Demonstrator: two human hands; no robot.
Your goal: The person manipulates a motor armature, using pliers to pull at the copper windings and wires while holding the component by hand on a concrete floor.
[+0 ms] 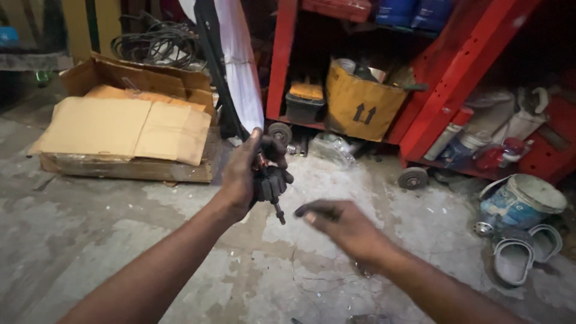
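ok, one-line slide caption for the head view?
Left hand grips a dark greasy metal part above a cracked concrete floor; right hand open beside it, apart.

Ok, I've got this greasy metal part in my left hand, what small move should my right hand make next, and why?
Probably bring the right hand up to the thin shaft sticking out below the dark part; the left hand grips it, and the right is empty, just short of it.

Dim, flat indoor light falls from above onto the concrete floor (120, 240), which reads brightest; the red shelving (456, 66) recedes into deep shadow. The right hand (345, 225) is smeared by motion blur, and wide-angle distortion bends the edges
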